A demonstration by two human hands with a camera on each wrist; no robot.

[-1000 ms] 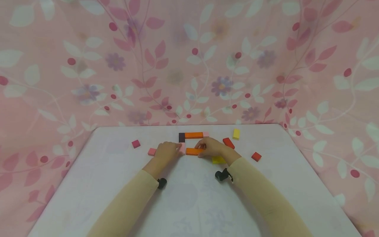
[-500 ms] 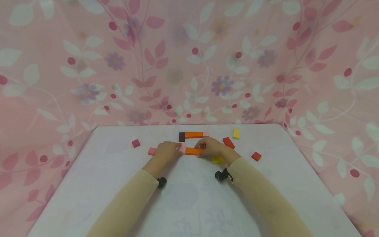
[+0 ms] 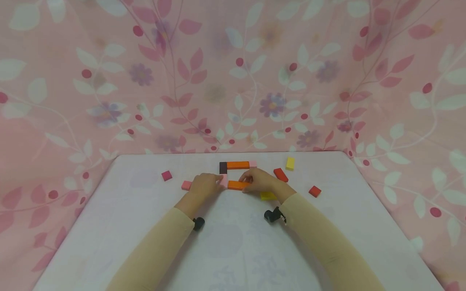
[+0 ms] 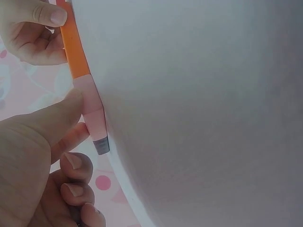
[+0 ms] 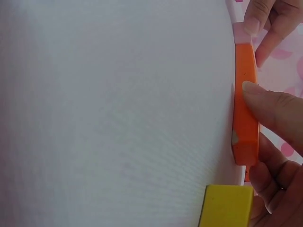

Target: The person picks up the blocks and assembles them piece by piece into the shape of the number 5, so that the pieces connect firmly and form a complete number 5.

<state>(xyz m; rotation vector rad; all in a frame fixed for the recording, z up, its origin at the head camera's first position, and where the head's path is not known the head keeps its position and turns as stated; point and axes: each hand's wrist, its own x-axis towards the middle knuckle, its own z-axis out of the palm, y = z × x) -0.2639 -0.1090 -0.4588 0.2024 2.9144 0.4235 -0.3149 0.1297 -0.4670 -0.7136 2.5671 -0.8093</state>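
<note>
Left hand (image 3: 204,184) pinches pink block (image 3: 224,184) | right hand (image 3: 260,180) pinches orange block (image 3: 236,185), touching pink block's right side | step: apparently squaring their join | next: likely calls for steady alignment, then gentle release without nudging either

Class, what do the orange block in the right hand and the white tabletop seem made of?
Orange block: probably painted wood, smooth with a soft sheen; a pale patch on its edge suggests chipped paint. White tabletop: perhaps cloth or plastic; matte, faintly patterned.
</note>
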